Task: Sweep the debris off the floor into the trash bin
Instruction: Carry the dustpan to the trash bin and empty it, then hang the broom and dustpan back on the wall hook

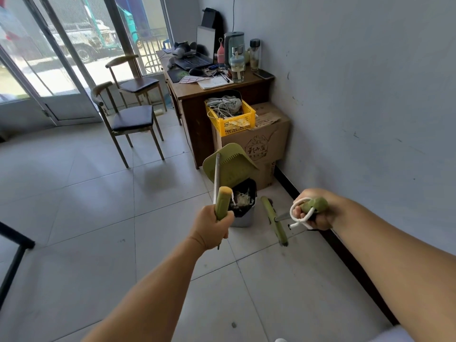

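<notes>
Your left hand (214, 224) has its fingers curled tight round the green ribbed grip of the dustpan handle (222, 202), thumb side up, forearm reaching in from the bottom edge. That grip looks like matte plastic with a yellowish end cap, and a thin grey metal pole runs up from it to the dustpan (230, 166). It's an olive green scoop, smooth plastic with a comb of teeth along one inner edge, and you've got it tipped up right over the trash bin (243, 218).

Your right hand (312, 214) is a closed fist round the green end of the broom handle (317, 206), with a white cord loop hanging off it across your knuckles. The broom head (275, 219) is a narrow green bar sitting low near the floor, just right of the bin.

That bin is small and grey with a black liner, and there's pale shredded debris (241, 198) piled inside. It stands on the light tiled floor (98, 218) near the wall, just in front of the cardboard boxes (261, 141) and the yellow crate (234, 119).
</notes>
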The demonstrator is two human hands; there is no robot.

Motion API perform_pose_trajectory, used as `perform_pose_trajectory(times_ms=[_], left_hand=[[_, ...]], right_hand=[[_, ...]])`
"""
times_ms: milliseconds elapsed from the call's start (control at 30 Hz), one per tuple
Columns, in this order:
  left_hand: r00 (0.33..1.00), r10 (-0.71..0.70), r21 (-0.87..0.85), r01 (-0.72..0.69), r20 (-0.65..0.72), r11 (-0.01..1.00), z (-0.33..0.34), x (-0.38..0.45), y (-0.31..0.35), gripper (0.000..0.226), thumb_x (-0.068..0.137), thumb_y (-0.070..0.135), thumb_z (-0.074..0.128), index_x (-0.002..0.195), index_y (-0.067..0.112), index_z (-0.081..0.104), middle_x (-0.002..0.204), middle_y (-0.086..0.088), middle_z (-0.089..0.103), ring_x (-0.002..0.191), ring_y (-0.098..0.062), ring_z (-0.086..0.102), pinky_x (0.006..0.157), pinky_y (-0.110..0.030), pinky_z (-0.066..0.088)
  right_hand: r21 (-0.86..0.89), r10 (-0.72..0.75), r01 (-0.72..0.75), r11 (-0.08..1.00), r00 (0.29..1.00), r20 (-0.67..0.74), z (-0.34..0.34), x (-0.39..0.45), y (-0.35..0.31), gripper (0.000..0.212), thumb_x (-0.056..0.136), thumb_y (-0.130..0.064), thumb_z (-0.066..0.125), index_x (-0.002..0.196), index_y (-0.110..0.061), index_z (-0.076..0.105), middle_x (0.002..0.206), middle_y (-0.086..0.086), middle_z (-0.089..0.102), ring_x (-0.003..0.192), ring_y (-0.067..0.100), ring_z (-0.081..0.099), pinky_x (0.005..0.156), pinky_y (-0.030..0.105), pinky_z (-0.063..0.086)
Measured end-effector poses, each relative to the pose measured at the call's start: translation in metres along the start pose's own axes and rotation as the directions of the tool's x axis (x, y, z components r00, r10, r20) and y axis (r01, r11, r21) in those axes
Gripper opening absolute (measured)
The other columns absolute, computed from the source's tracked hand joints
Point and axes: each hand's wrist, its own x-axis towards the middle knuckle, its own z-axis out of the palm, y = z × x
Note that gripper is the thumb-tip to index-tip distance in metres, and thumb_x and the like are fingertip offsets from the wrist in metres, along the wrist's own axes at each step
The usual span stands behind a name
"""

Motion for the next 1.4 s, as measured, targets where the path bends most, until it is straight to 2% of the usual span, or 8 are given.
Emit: perform_pose_trajectory(times_ms=[233, 367, 500, 600, 700, 833, 1067, 1400], left_hand=[[0.993, 0.094, -0.093, -0.1, -0.067, 0.991, -0.017, 0.007, 0.02, 0.036, 0.091, 0.01, 0.057, 0.056, 0.007, 0.053, 0.044, -0.002, 0.055, 0.04, -0.012, 0.054, 0.054, -0.032, 0.055], [0.983, 0.145, -0.204, -0.165, -0.112, 0.965, -0.031, 0.01, 0.045, 0.042, 0.094, 0.003, 0.054, 0.053, 0.008, 0.053, 0.042, 0.002, 0.054, 0.04, -0.013, 0.053, 0.056, -0.027, 0.055], [0.975, 0.184, -0.347, -0.218, -0.127, 0.912, -0.053, 0.014, 0.09, 0.039, 0.095, 0.004, 0.052, 0.057, 0.007, 0.054, 0.046, -0.007, 0.054, 0.045, -0.02, 0.054, 0.064, -0.034, 0.055], [0.977, 0.179, -0.49, -0.212, -0.114, 0.845, -0.068, 0.021, 0.127, 0.033, 0.096, 0.012, 0.054, 0.062, 0.008, 0.054, 0.051, -0.008, 0.056, 0.049, -0.02, 0.056, 0.071, -0.04, 0.057], [0.981, 0.188, -0.566, -0.178, -0.042, 0.805, -0.079, 0.029, 0.161, 0.034, 0.094, 0.028, 0.058, 0.064, 0.012, 0.057, 0.055, -0.008, 0.061, 0.058, -0.024, 0.06, 0.078, -0.049, 0.055], [0.988, 0.139, -0.621, -0.069, 0.065, 0.78, -0.084, 0.038, 0.202, 0.031, 0.096, 0.039, 0.058, 0.079, 0.013, 0.056, 0.06, -0.002, 0.065, 0.066, -0.023, 0.063, 0.067, -0.04, 0.055], [0.963, 0.112, -0.611, 0.064, 0.245, 0.789, -0.052, 0.07, 0.255, 0.024, 0.096, 0.039, 0.06, 0.094, 0.015, 0.057, 0.082, -0.003, 0.069, 0.076, -0.02, 0.068, 0.082, -0.06, 0.056], [0.881, 0.014, -0.512, 0.261, 0.473, 0.818, 0.022, 0.152, 0.297, 0.032, 0.092, 0.032, 0.065, 0.114, 0.008, 0.06, 0.103, -0.009, 0.068, 0.103, -0.028, 0.065, 0.088, -0.066, 0.05]], right_hand=[[-0.038, -0.048, 0.048, 0.998, 0.999, -0.007, 0.003, -0.009, -0.005, 0.038, 0.095, 0.002, 0.027, 0.064, 0.004, 0.048, 0.037, 0.01, 0.053, 0.025, 0.012, 0.051, 0.03, 0.012, 0.042], [-0.087, -0.094, 0.094, 0.992, 0.996, 0.006, 0.006, -0.022, -0.013, 0.037, 0.093, 0.002, 0.03, 0.06, -0.001, 0.046, 0.037, 0.009, 0.051, 0.027, 0.015, 0.051, 0.033, 0.014, 0.044], [-0.144, -0.162, 0.162, 0.976, 0.987, 0.015, 0.01, -0.049, -0.03, 0.03, 0.094, -0.004, 0.031, 0.067, -0.002, 0.046, 0.046, 0.013, 0.055, 0.033, 0.02, 0.055, 0.033, 0.015, 0.044], [-0.114, -0.15, 0.169, 0.979, 0.976, 0.157, 0.015, -0.079, -0.053, 0.041, 0.083, -0.008, 0.031, 0.053, -0.002, 0.058, 0.042, 0.012, 0.056, 0.036, 0.018, 0.054, 0.038, 0.014, 0.043], [-0.185, -0.138, 0.177, 0.967, 0.968, 0.209, 0.02, -0.116, -0.078, 0.037, 0.087, -0.016, 0.039, 0.059, -0.01, 0.062, 0.046, 0.005, 0.051, 0.034, 0.012, 0.051, 0.036, 0.014, 0.042], [-0.223, -0.182, 0.235, 0.946, 0.955, 0.234, 0.021, -0.164, -0.105, 0.013, 0.078, -0.026, 0.05, 0.074, -0.014, 0.054, 0.054, 0.003, 0.05, 0.031, 0.007, 0.047, 0.033, 0.011, 0.04], [-0.217, -0.437, 0.456, 0.863, 0.89, 0.132, 0.004, -0.21, -0.14, 0.042, 0.097, -0.045, 0.028, 0.077, -0.019, 0.054, 0.051, 0.002, 0.045, 0.032, 0.006, 0.034, 0.03, 0.012, 0.03], [-0.312, -0.473, 0.454, 0.835, 0.881, 0.016, -0.063, -0.205, -0.195, 0.048, 0.097, -0.052, 0.027, 0.085, -0.017, 0.058, 0.048, -0.001, 0.04, 0.031, 0.005, 0.027, 0.03, 0.011, 0.026]])
